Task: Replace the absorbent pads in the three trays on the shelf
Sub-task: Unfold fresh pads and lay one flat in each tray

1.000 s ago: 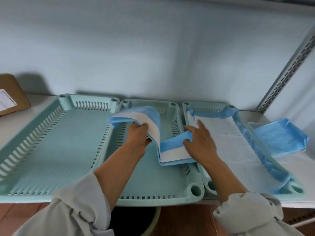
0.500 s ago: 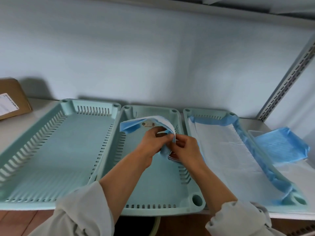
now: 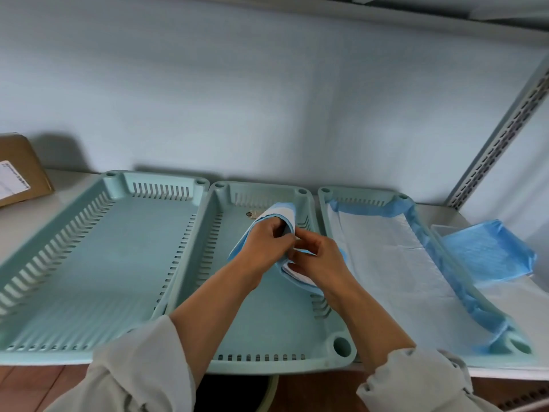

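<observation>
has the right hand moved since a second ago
Yes. The right hand has left the edge next to the padded right tray and come leftward over the pale green middle tray, meeting the left hand on the folded blue-and-white pad.

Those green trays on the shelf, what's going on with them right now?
A person is lining them with absorbent pads. Both hands, the left hand and the right hand, grip a folded blue-and-white pad above the middle tray, apparently opening it out. The right tray already has a pad spread in it, its blue edges draped over the rim. The left tray has no pad. More blue pads lie on the shelf to the right.
</observation>
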Action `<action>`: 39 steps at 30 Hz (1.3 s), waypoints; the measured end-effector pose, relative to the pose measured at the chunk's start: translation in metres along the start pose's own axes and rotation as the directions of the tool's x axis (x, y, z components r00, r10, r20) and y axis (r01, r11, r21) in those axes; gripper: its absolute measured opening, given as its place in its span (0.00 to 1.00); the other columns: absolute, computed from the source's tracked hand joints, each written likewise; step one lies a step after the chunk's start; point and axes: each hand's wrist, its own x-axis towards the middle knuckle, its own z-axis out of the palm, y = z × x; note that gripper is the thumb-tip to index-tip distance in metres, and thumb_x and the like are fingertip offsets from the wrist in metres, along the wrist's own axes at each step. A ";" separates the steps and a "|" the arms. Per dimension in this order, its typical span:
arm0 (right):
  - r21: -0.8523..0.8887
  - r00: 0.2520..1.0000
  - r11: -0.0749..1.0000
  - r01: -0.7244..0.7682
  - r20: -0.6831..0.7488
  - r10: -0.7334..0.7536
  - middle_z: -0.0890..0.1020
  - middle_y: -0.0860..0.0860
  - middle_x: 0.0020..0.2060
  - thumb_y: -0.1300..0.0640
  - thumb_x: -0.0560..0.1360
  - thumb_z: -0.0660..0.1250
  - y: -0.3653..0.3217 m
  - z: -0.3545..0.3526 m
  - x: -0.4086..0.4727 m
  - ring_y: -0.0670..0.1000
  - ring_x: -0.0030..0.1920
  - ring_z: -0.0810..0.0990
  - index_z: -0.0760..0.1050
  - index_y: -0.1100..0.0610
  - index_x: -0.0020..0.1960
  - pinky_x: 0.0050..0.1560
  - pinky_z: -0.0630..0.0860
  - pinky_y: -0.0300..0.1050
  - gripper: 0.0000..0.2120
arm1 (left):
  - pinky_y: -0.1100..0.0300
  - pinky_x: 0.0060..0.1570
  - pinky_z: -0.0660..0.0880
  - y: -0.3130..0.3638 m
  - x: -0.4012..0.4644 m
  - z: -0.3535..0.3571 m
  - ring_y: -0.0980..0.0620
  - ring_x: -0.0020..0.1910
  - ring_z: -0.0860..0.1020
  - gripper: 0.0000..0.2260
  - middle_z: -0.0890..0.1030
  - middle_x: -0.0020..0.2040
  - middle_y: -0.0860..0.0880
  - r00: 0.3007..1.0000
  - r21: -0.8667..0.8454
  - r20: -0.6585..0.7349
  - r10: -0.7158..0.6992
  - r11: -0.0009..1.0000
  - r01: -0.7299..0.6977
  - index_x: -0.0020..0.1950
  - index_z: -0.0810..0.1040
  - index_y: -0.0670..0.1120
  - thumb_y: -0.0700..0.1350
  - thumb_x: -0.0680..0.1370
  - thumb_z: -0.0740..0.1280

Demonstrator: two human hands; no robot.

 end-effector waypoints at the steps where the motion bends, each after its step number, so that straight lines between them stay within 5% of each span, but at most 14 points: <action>1: -0.013 1.000 1.000 -0.015 -0.013 0.015 0.84 0.52 0.53 0.67 0.74 0.67 0.001 0.001 0.001 0.52 0.53 0.82 0.77 0.51 0.63 0.56 0.79 0.48 0.20 | 0.55 0.48 0.77 0.001 0.000 0.000 0.48 0.45 0.77 0.09 0.80 0.50 0.37 1.000 0.011 0.006 0.010 1.000 -0.010 0.52 0.77 0.36 0.36 0.73 0.64; 5: 0.139 0.990 0.988 -0.059 -0.120 0.076 0.85 0.57 0.44 0.66 0.74 0.67 0.003 0.002 0.001 0.55 0.45 0.85 0.80 0.57 0.58 0.50 0.82 0.45 0.14 | 0.58 0.41 0.72 0.001 -0.003 0.004 0.50 0.40 0.73 0.06 0.76 0.40 0.41 0.997 0.040 -0.006 0.075 0.996 -0.074 0.46 0.75 0.34 0.32 0.74 0.59; 10: -0.013 0.980 1.000 0.013 -0.200 -0.015 0.85 0.58 0.35 0.66 0.74 0.66 0.003 0.003 0.000 0.58 0.41 0.85 0.84 0.59 0.41 0.48 0.82 0.52 0.09 | 0.56 0.39 0.70 -0.010 0.001 0.009 0.50 0.37 0.72 0.07 0.76 0.37 0.45 0.995 0.161 0.019 0.094 0.982 -0.096 0.40 0.74 0.39 0.39 0.77 0.61; 13: -0.041 0.979 0.999 0.028 -0.200 -0.035 0.84 0.58 0.33 0.66 0.74 0.66 0.004 0.004 0.001 0.59 0.39 0.84 0.84 0.59 0.39 0.47 0.82 0.56 0.10 | 0.61 0.39 0.68 -0.011 0.001 0.007 0.52 0.40 0.73 0.08 0.77 0.43 0.49 0.978 0.521 -0.050 0.203 0.841 -0.148 0.41 0.77 0.47 0.47 0.78 0.62; 16: -0.042 0.974 0.999 0.026 -0.225 -0.035 0.85 0.58 0.34 0.65 0.75 0.66 0.003 0.002 0.001 0.57 0.39 0.85 0.84 0.59 0.40 0.47 0.83 0.51 0.10 | 0.64 0.29 0.62 -0.007 -0.003 0.005 0.54 0.33 0.71 0.13 0.72 0.31 0.54 0.936 0.622 -0.095 0.339 0.755 -0.210 0.33 0.70 0.49 0.47 0.78 0.63; 20: -0.003 0.974 0.999 0.037 -0.225 -0.037 0.84 0.55 0.33 0.65 0.75 0.66 0.001 0.001 0.000 0.51 0.34 0.83 0.84 0.58 0.44 0.45 0.82 0.44 0.08 | 0.62 0.32 0.69 -0.008 -0.001 0.003 0.52 0.32 0.75 0.11 0.77 0.32 0.51 0.933 0.550 -0.124 0.339 0.806 -0.220 0.35 0.76 0.46 0.46 0.77 0.65; 26: 0.066 0.904 0.998 -0.009 -0.427 0.036 0.85 0.55 0.41 0.67 0.74 0.67 0.002 -0.025 0.014 0.53 0.38 0.85 0.82 0.58 0.49 0.45 0.83 0.50 0.08 | 0.56 0.45 0.74 -0.004 0.013 -0.028 0.47 0.44 0.78 0.08 0.81 0.44 0.49 0.936 0.435 -0.284 0.210 0.898 -0.070 0.47 0.79 0.46 0.46 0.79 0.62; 29: 0.225 0.845 0.974 -0.018 -0.517 0.135 0.82 0.57 0.45 0.68 0.74 0.65 0.004 -0.038 0.018 0.55 0.41 0.83 0.77 0.55 0.49 0.44 0.82 0.50 0.09 | 0.57 0.38 0.71 -0.007 0.018 -0.040 0.46 0.38 0.80 0.07 0.80 0.44 0.46 0.933 0.315 -0.335 0.131 0.949 -0.020 0.50 0.76 0.45 0.42 0.80 0.59; 32: 0.363 0.779 0.928 -0.078 -0.558 0.284 0.79 0.56 0.45 0.67 0.74 0.64 0.004 -0.049 0.019 0.52 0.40 0.77 0.73 0.55 0.48 0.37 0.77 0.43 0.08 | 0.64 0.24 0.66 -0.012 0.025 -0.047 0.54 0.25 0.79 0.10 0.80 0.50 0.45 0.933 0.014 -0.357 -0.037 0.999 0.045 0.59 0.74 0.42 0.40 0.81 0.57; 34: 0.348 0.802 0.929 -0.128 -0.514 0.304 0.79 0.56 0.48 0.68 0.74 0.64 0.004 -0.055 0.018 0.51 0.41 0.76 0.77 0.54 0.46 0.37 0.74 0.41 0.10 | 0.66 0.19 0.63 -0.015 0.026 -0.051 0.59 0.21 0.76 0.12 0.78 0.48 0.45 0.927 -0.067 -0.361 -0.102 0.994 0.083 0.62 0.73 0.40 0.39 0.81 0.58; 36: 0.283 0.896 0.940 -0.193 -0.340 0.286 0.78 0.56 0.56 0.68 0.74 0.66 0.000 -0.054 0.013 0.54 0.49 0.78 0.76 0.57 0.61 0.47 0.77 0.46 0.17 | 0.66 0.21 0.64 -0.017 0.026 -0.052 0.57 0.23 0.76 0.11 0.77 0.43 0.47 0.928 -0.041 -0.356 -0.108 0.994 0.100 0.61 0.74 0.41 0.39 0.79 0.60; 39: -0.140 0.945 0.948 -0.285 -0.204 0.254 0.71 0.58 0.66 0.69 0.72 0.67 0.006 -0.048 0.008 0.58 0.62 0.72 0.60 0.62 0.74 0.63 0.71 0.49 0.33 | 0.63 0.26 0.67 -0.025 0.024 -0.053 0.57 0.26 0.79 0.09 0.78 0.42 0.49 0.937 0.058 -0.336 -0.096 0.991 0.122 0.53 0.76 0.46 0.36 0.77 0.60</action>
